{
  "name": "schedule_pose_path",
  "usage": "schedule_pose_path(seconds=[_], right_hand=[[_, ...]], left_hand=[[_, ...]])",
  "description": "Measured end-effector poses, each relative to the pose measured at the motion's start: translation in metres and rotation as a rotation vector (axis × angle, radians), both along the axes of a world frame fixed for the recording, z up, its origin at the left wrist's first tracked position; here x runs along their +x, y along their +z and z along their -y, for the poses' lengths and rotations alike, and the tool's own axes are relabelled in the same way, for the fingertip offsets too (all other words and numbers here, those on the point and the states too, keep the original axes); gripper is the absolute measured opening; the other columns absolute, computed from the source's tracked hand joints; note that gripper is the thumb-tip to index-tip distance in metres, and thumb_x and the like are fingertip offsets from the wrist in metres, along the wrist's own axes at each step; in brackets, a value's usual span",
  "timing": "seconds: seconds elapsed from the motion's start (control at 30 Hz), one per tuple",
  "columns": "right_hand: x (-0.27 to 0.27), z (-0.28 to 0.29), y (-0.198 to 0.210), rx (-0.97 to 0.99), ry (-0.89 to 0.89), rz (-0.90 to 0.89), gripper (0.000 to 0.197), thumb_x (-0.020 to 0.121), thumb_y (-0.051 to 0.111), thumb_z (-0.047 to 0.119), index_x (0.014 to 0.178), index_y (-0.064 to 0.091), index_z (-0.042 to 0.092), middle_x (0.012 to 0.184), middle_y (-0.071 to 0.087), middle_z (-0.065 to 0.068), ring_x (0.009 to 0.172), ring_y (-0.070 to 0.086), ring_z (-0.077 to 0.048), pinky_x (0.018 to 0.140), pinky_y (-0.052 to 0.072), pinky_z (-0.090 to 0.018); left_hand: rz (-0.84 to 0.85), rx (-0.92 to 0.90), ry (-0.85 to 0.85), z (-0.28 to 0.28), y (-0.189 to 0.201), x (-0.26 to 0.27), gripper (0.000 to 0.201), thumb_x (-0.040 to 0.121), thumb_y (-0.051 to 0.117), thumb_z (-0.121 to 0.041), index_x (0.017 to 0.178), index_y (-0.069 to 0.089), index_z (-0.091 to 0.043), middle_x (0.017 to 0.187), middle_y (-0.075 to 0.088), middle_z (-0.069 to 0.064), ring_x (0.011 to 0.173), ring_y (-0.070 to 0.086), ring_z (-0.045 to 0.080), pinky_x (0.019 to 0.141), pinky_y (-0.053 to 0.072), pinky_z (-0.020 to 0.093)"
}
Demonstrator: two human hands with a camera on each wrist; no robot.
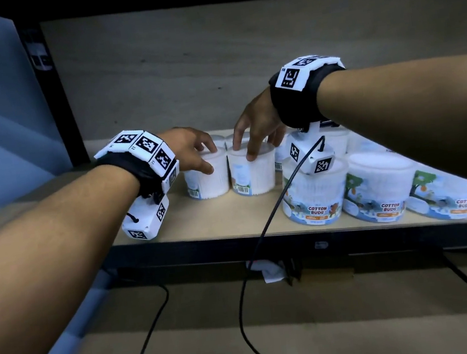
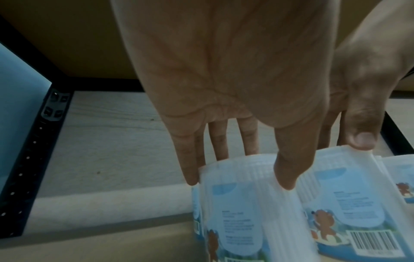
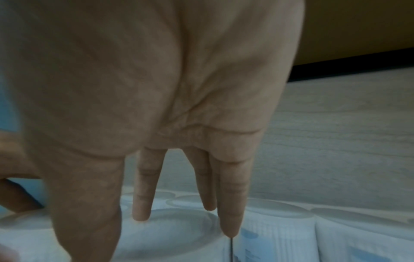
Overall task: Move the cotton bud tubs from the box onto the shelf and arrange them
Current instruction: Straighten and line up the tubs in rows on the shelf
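Two white cotton bud tubs stand side by side on the wooden shelf (image 1: pixel 225 217), barcodes facing me. My left hand (image 1: pixel 209 159) grips the left tub (image 1: pixel 206 184) from above, thumb on its front and fingers (image 2: pixel 216 141) over the far rim. My right hand (image 1: pixel 245 150) holds the neighbouring tub (image 1: pixel 254 178) the same way, thumb on the front edge and fingers (image 3: pixel 142 200) reaching down over its lid (image 3: pixel 174 230). The left wrist view shows both tubs, the left tub (image 2: pixel 241 212) and the right one (image 2: pixel 351 195), touching each other. The box is out of sight.
Further tubs labelled COTTON BUDS (image 1: pixel 315 196) (image 1: pixel 381 189) line the shelf front to the right, with more rows behind them. A black upright post (image 1: pixel 55 110) bounds the shelf on the left. Bare board lies left of the held tubs. Cables (image 1: pixel 242 308) hang below the shelf edge.
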State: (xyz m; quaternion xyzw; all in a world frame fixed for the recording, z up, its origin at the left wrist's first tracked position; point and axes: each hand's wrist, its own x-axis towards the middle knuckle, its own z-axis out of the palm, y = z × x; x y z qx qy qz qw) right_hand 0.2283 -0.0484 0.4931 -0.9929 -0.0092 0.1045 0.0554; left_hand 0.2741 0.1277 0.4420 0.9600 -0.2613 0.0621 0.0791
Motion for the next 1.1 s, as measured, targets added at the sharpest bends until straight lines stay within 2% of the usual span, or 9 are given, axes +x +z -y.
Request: schedule_pose_path(seconds=[0.13, 0.2, 0.27, 0.37, 0.57, 0.77, 0.9, 1.0, 1.1], right_hand=[[-0.002, 0.000, 0.000, 0.007, 0.002, -0.010, 0.050, 0.083, 0.080, 0.022, 0.129, 0.063, 0.030, 0.122, 0.059, -0.007, 0.109, 0.061, -0.026, 0.100, 0.052, -0.040], [-0.003, 0.001, -0.001, 0.027, 0.009, -0.012, 0.049, 0.083, 0.080, 0.021, 0.128, 0.064, 0.029, 0.119, 0.059, -0.006, 0.101, 0.062, -0.022, 0.095, 0.055, -0.037], [-0.005, 0.002, -0.001, 0.046, 0.016, -0.001, 0.048, 0.082, 0.081, 0.020, 0.126, 0.065, 0.029, 0.109, 0.060, -0.003, 0.089, 0.060, -0.014, 0.082, 0.058, -0.030], [-0.010, 0.003, -0.001, 0.062, 0.023, -0.003, 0.046, 0.082, 0.081, 0.018, 0.125, 0.066, 0.027, 0.099, 0.059, 0.001, 0.084, 0.058, -0.009, 0.070, 0.057, -0.023], [-0.026, -0.003, 0.000, 0.081, 0.029, -0.046, 0.045, 0.081, 0.082, 0.018, 0.121, 0.067, 0.031, 0.113, 0.065, -0.008, 0.102, 0.067, -0.025, 0.079, 0.060, -0.029], [-0.045, -0.006, 0.001, 0.107, 0.045, -0.060, 0.043, 0.080, 0.082, 0.020, 0.119, 0.067, 0.033, 0.100, 0.071, -0.005, 0.103, 0.070, -0.028, 0.090, 0.058, -0.036], [-0.056, -0.008, 0.001, 0.117, 0.062, -0.062, 0.041, 0.080, 0.083, 0.021, 0.117, 0.068, 0.033, 0.090, 0.068, -0.002, 0.100, 0.069, -0.027, 0.093, 0.057, -0.039], [-0.064, -0.009, 0.002, 0.123, 0.080, -0.061, 0.042, 0.080, 0.083, 0.022, 0.117, 0.068, 0.035, 0.089, 0.067, -0.001, 0.105, 0.068, -0.027, 0.093, 0.057, -0.038], [-0.070, -0.008, 0.001, 0.141, 0.095, -0.042, 0.041, 0.078, 0.084, 0.022, 0.114, 0.069, 0.036, 0.075, 0.068, 0.006, 0.102, 0.069, -0.025, 0.091, 0.058, -0.035]], left_hand=[[0.002, 0.020, -0.006, -0.001, 0.001, -0.001, 0.049, 0.082, 0.074, -0.038, 0.128, 0.059, -0.035, 0.135, 0.058, -0.004, 0.114, 0.057, 0.018, 0.096, 0.043, 0.027], [-0.004, 0.032, -0.007, -0.001, 0.002, -0.002, 0.049, 0.081, 0.074, -0.039, 0.127, 0.059, -0.036, 0.135, 0.058, -0.005, 0.113, 0.057, 0.018, 0.097, 0.043, 0.028], [-0.006, 0.049, -0.008, -0.002, 0.003, -0.004, 0.049, 0.081, 0.074, -0.041, 0.127, 0.058, -0.036, 0.135, 0.058, -0.005, 0.110, 0.057, 0.017, 0.097, 0.044, 0.029], [-0.003, 0.060, -0.018, -0.005, 0.004, -0.009, 0.048, 0.081, 0.074, -0.042, 0.126, 0.060, -0.035, 0.133, 0.059, -0.004, 0.100, 0.054, 0.015, 0.096, 0.045, 0.029], [-0.014, 0.049, -0.029, -0.014, 0.004, -0.025, 0.047, 0.082, 0.074, -0.042, 0.126, 0.060, -0.035, 0.133, 0.058, -0.004, 0.099, 0.053, 0.012, 0.088, 0.038, 0.024], [-0.028, 0.030, -0.029, -0.024, 0.003, -0.044, 0.046, 0.081, 0.074, -0.043, 0.125, 0.060, -0.037, 0.131, 0.059, -0.005, 0.104, 0.055, 0.014, 0.099, 0.042, 0.031], [-0.034, 0.062, -0.028, -0.029, 0.004, -0.052, 0.049, 0.079, 0.074, -0.048, 0.125, 0.059, -0.039, 0.132, 0.059, -0.006, 0.118, 0.056, 0.018, 0.103, 0.042, 0.034], [-0.040, 0.077, -0.030, -0.032, 0.006, -0.058, 0.050, 0.079, 0.074, -0.048, 0.125, 0.058, -0.039, 0.131, 0.060, -0.006, 0.120, 0.056, 0.018, 0.106, 0.042, 0.038], [-0.048, 0.076, -0.040, -0.036, 0.007, -0.065, 0.050, 0.078, 0.075, -0.050, 0.125, 0.059, -0.040, 0.130, 0.060, -0.008, 0.121, 0.056, 0.016, 0.106, 0.042, 0.038]])
